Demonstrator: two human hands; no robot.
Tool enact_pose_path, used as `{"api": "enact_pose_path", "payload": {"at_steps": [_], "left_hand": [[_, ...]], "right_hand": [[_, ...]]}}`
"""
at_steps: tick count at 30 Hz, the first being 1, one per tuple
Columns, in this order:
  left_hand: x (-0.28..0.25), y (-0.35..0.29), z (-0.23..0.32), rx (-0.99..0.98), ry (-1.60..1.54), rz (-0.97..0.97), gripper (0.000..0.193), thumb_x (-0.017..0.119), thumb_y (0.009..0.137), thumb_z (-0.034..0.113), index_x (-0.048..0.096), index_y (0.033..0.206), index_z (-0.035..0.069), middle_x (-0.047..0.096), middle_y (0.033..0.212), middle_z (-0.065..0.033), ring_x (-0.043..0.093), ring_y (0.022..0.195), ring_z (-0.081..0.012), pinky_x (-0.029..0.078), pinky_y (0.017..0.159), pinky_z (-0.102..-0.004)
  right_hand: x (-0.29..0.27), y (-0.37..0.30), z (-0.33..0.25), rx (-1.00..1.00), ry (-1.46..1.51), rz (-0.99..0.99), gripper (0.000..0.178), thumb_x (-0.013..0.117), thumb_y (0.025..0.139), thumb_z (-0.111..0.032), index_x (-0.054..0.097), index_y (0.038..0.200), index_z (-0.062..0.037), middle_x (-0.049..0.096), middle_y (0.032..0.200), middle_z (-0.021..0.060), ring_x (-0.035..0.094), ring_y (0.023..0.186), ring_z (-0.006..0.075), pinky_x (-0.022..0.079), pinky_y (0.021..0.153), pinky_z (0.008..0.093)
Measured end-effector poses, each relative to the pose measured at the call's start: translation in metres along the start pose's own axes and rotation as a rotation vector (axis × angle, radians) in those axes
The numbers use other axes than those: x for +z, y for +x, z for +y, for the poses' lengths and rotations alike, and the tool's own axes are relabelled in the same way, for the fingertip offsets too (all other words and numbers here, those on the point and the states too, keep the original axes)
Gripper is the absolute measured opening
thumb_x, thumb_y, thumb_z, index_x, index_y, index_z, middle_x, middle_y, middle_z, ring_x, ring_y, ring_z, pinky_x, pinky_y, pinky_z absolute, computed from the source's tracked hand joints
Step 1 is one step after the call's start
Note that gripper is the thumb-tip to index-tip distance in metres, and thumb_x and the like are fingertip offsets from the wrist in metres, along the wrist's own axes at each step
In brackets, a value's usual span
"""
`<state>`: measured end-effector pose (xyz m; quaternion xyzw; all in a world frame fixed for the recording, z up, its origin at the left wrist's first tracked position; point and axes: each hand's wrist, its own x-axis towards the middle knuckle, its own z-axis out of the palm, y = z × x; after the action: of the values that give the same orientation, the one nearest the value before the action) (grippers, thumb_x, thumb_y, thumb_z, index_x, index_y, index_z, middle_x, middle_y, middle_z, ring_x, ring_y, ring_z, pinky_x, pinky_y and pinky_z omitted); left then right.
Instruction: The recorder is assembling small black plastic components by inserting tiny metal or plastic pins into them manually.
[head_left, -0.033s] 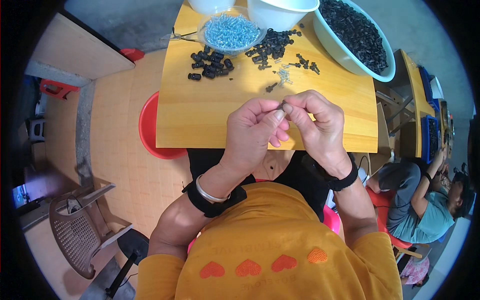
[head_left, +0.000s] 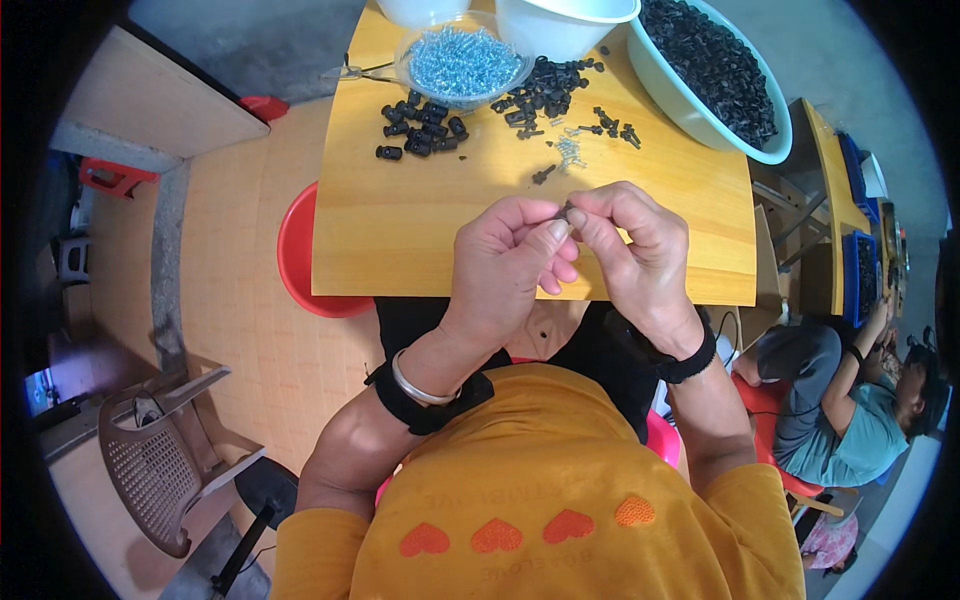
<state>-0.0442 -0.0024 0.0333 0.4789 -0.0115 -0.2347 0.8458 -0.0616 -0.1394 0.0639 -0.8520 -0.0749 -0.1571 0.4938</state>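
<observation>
My left hand (head_left: 512,245) and my right hand (head_left: 632,240) meet above the table's near edge. Thumbs and forefingers of both pinch a small dark part (head_left: 564,212), mostly covered by the fingertips. Just beyond lies a single black stemmed plastic piece (head_left: 543,175). A small heap of silvery springs (head_left: 569,152) is a little farther off, with several black stemmed pieces (head_left: 615,127) to its right. Black barrel-shaped cord locks (head_left: 420,130) are gathered at the left, and loose black plastic parts (head_left: 548,88) are piled farther back.
On the wooden table (head_left: 400,235) stand a clear bowl of bluish springs (head_left: 465,62), a white bowl (head_left: 565,30) and a pale basin (head_left: 712,133) full of black parts. Scissors (head_left: 360,73) lie at the left edge. A red bucket (head_left: 298,255) is below; a co-worker (head_left: 850,430) sits at right.
</observation>
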Motion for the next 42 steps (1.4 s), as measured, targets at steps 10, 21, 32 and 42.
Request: {"api": "enact_pose_path", "payload": {"at_steps": [10,21,32,42], "left_hand": [[-0.007,0.011,-0.006,-0.033,-0.008,0.036,0.015,0.053,0.086,0.007,0.053,0.095,-0.005,0.059,0.073,-0.0071,0.057,0.057,-0.0097,0.045,0.048,-0.0191],[-0.011,0.011,-0.010,-0.060,0.044,0.048,0.013,0.055,0.085,0.009,0.057,0.092,-0.001,0.060,0.073,-0.0058,0.056,0.056,-0.0082,0.047,0.051,-0.0194],[-0.010,0.011,-0.016,-0.067,0.039,0.040,0.012,0.055,0.085,0.007,0.058,0.091,-0.002,0.060,0.074,-0.0062,0.057,0.059,-0.0090,0.049,0.052,-0.0206],[-0.009,0.010,-0.019,-0.086,-0.002,0.079,0.010,0.053,0.085,0.006,0.057,0.088,-0.003,0.059,0.077,-0.0065,0.057,0.064,-0.0104,0.049,0.055,-0.0219]], "right_hand": [[0.002,-0.001,0.012,-0.074,-0.097,-0.101,0.022,0.064,0.071,-0.001,0.056,0.091,0.0007,0.054,0.075,0.0112,0.057,0.065,0.0229,0.046,0.056,0.0293],[0.009,-0.006,0.014,-0.148,-0.312,-0.117,0.028,0.066,0.067,-0.005,0.053,0.091,-0.0003,0.053,0.079,0.0138,0.056,0.068,0.0315,0.046,0.056,0.0363],[0.008,-0.007,0.009,-0.128,-0.448,-0.148,0.021,0.064,0.067,-0.008,0.047,0.079,-0.0025,0.049,0.073,0.0129,0.055,0.064,0.0318,0.046,0.053,0.0386],[0.017,-0.013,0.017,-0.117,-0.412,-0.160,0.020,0.062,0.068,-0.008,0.046,0.078,-0.0032,0.047,0.071,0.0137,0.053,0.063,0.0333,0.046,0.053,0.0402]]}}
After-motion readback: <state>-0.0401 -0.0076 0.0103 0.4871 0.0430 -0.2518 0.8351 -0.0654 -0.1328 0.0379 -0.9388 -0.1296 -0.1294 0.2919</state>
